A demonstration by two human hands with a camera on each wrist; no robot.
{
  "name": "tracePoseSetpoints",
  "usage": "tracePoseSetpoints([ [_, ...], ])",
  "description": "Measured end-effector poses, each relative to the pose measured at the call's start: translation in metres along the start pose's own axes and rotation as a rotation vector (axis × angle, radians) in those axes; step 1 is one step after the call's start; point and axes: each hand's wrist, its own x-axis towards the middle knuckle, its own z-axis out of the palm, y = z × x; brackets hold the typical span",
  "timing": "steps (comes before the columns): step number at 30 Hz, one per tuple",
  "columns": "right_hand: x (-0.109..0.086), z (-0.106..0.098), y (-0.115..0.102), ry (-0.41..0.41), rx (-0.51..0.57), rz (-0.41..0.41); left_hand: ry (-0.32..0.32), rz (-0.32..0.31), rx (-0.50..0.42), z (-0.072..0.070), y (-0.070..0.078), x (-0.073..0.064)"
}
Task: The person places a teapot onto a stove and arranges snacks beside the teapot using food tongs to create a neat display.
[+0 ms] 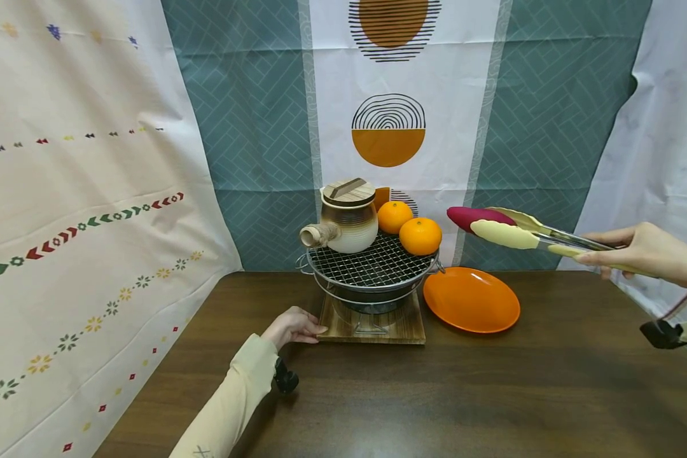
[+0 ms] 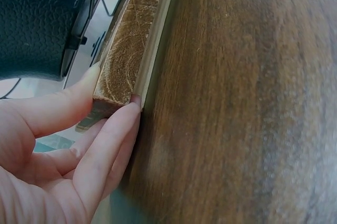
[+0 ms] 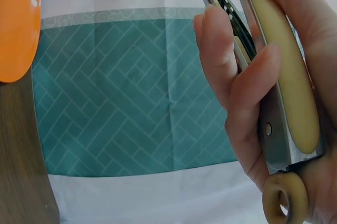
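Note:
My right hand [image 1: 647, 254] grips cream-and-steel tongs [image 1: 567, 238], raised above the table at the right. Between the tongs' tips is a reddish-purple sweet potato [image 1: 479, 217], in the air to the right of the grill. In the right wrist view the fingers wrap around the tongs' handles [image 3: 284, 66]. My left hand [image 1: 294, 326] pinches the front left corner of a wooden board [image 1: 401, 321], thumb on top and fingers at its lower edge, as the left wrist view shows [image 2: 118, 77]. On that board stands a round tabletop grill [image 1: 372, 270] with a black mesh.
A brown-and-white clay pot [image 1: 349, 226] with a wooden lid and wrapped handle sits on the mesh. Beside it are two oranges [image 1: 420, 236]. An orange plate [image 1: 471, 300] lies right of the grill on the brown table [image 1: 435, 401]. Patterned cloths [image 1: 252, 127] hang behind.

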Motion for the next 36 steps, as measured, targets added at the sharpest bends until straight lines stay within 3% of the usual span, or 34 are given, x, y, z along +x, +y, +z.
tracePoseSetpoints([
  [26, 0.001, 0.004, -0.03, -0.013, 0.052, -0.05, 0.001, -0.001, 0.012, 0.0, 0.001, 0.0],
  [36, 0.003, 0.01, -0.041, -0.054, 0.079, -0.083, 0.01, 0.0, 0.017, 0.0, 0.001, 0.0],
])
